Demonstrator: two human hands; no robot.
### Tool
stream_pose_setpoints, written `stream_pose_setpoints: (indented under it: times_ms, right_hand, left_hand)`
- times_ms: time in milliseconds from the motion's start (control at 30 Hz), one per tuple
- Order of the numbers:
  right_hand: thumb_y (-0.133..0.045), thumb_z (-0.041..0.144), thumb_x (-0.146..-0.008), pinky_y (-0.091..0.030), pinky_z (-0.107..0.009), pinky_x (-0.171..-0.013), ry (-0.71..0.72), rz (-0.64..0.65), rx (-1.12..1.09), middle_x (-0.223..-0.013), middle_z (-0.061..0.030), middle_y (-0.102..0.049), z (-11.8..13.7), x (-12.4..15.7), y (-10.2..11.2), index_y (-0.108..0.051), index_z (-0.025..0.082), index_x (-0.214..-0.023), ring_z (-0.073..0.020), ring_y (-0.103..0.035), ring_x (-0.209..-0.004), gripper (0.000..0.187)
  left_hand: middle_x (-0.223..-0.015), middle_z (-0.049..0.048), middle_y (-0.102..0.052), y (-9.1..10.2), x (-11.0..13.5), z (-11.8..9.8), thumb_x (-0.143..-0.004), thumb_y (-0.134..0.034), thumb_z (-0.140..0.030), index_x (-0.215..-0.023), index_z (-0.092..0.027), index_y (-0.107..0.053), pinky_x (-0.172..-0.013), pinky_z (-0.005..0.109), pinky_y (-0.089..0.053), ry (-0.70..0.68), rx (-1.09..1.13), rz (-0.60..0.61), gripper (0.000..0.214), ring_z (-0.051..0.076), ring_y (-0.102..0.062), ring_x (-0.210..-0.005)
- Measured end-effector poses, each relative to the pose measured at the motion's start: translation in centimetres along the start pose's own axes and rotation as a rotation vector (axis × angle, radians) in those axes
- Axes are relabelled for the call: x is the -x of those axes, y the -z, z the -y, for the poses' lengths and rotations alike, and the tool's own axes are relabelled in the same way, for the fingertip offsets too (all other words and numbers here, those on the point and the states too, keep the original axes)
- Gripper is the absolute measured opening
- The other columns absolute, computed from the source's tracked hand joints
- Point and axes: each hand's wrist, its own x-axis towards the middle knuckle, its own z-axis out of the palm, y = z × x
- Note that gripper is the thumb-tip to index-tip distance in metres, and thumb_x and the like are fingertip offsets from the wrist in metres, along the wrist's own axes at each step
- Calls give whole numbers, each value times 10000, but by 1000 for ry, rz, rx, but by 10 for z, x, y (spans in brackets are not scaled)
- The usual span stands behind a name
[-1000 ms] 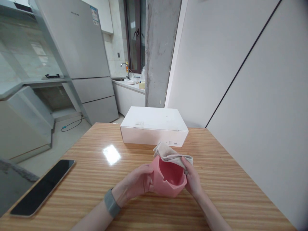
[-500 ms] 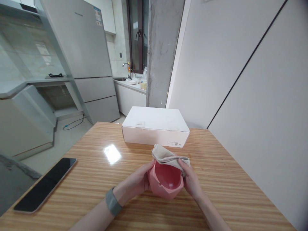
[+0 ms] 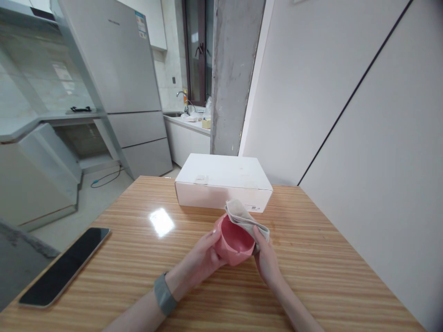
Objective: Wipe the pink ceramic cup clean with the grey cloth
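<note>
A pink faceted bowl [image 3: 232, 251], possibly an ashtray since its rim has small notches, is held tilted above the table with its opening facing me. My left hand [image 3: 206, 258] is closed around its left side, thumb on the outer wall near the rim. A folded beige cloth [image 3: 244, 218] lies against the far right part of the rim. My right hand [image 3: 265, 258] pinches that cloth, thumb on top, against the bowl's right side. The fingers behind the cloth are hidden.
A white cardboard box [image 3: 221, 180] stands at the back of the wood-grain table [image 3: 332, 276]. On the left edge lies a black-screened phone [image 3: 65, 267]. A white wall [image 3: 346, 92] rises on the right. Behind are a fridge [image 3: 114, 69] and a sink counter [image 3: 188, 127].
Both hands have raised the bowl slightly and shifted it left. The bowl has turned, and the cloth now slants more steeply down to the right along the rim.
</note>
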Motion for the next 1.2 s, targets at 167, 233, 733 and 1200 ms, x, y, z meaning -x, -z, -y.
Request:
stream_pose_setpoints:
  times_ms: [167, 233, 733, 1200]
  right_hand:
    - [-681, 493, -810, -436, -436, -1046, -54, -59, 6, -1082, -47, -768, 2, -1, 4, -743, 229, -1054, -294, -656, -1111, 365]
    - [-688, 487, -805, -451, -435, -1029, -86, -58, -4, -1031, -48, -782, 6, -1, 4, -756, 222, -1013, -297, -681, -1060, 343]
    - [-761, 508, -716, -504, -427, -950, -171, -1, -16, -914, -72, -799, 23, -2, 5, -775, 195, -915, -320, -715, -971, 372]
    - [-699, 522, -786, -307, -467, -1157, 97, -73, 59, -1213, -27, -714, 1, 2, -11, -728, 253, -1094, -299, -551, -1259, 410]
  left_hand:
    - [-1335, 77, -614, 4, -3, 1, -964, -453, -433, -1351, -195, -542, -950, 300, -461, 96, -56, -62, 464, 225, -543, -1244]
    - [-1250, 98, -664, 7, -4, -1, -958, -398, -523, -1330, -175, -558, -830, 292, -507, 168, -88, -79, 534, 237, -614, -1139]
    - [-1149, 140, -693, 31, -3, 5, -955, -477, -444, -1275, -124, -599, -805, 343, -557, 242, 5, -1, 469, 229, -669, -977]
    - [-1354, 114, -591, 2, -2, -3, -948, -534, -279, -1305, -168, -577, -1077, 378, -390, -33, 52, 4, 377, 239, -517, -1275]
